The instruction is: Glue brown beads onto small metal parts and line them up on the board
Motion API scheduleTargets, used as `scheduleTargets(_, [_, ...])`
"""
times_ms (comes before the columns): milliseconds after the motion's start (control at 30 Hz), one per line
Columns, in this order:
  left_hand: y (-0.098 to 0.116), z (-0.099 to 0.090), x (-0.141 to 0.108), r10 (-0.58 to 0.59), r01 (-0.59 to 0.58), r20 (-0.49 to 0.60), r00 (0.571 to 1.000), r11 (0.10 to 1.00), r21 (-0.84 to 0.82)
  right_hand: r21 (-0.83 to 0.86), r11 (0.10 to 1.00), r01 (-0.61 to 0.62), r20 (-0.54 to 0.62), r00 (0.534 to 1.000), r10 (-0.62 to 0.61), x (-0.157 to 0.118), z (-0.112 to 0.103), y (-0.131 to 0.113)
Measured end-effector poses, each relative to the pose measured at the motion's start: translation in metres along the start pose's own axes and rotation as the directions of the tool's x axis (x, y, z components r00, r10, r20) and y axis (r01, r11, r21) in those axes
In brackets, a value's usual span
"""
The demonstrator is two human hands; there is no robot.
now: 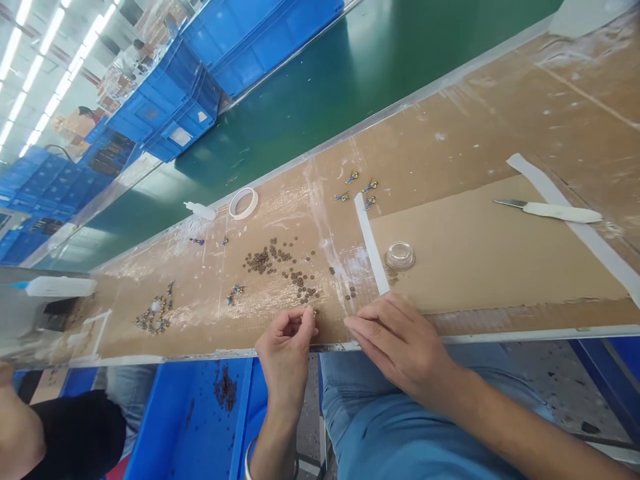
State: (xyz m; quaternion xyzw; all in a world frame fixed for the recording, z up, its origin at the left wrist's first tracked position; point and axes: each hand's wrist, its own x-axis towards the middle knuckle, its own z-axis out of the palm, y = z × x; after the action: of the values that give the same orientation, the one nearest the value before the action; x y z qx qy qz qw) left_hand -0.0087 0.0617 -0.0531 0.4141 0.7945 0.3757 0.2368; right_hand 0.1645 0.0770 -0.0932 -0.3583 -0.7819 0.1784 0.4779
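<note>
Close to the table's front edge, my left hand [290,337] is closed in a pinch, thumb against fingers. A tiny brown bit shows at its fingertips, too small to name. My right hand [397,340] is beside it, its fingers pressed together and pointing left; anything between them is hidden. Just beyond the left hand lies a loose spread of small brown round pieces [260,260]. A clear round dish [400,255] sits beyond the right hand. Several small blue and gold figures [370,185] lie farther back, and another cluster of small figures [155,317] lies at left.
A tape roll [243,203] and a white bottle [200,211] lie near the green belt [300,113]. At right is a white-handled knife [560,212]. Another bottle [63,287] is at far left, near a co-worker's arm [20,427]. Below the edge is a blue bin [200,427].
</note>
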Motion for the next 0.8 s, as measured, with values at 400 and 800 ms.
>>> scheduleTargets(400, [0.0064, 0.0026, 0.0, 0.037, -0.035, -0.015, 0.999, 0.991, 0.129, 0.041, 0.999, -0.018, -0.008, 1.0, 0.018, -0.0009, -0.0027, 0.002])
scheduleTargets(800, [0.0041, -0.0021, 0.0023, 0.141, -0.161, 0.09, 0.986, 0.942, 0.295, 0.038, 0.999, -0.002, -0.034, 0.999, 0.004, -0.0008, -0.0018, 0.0033])
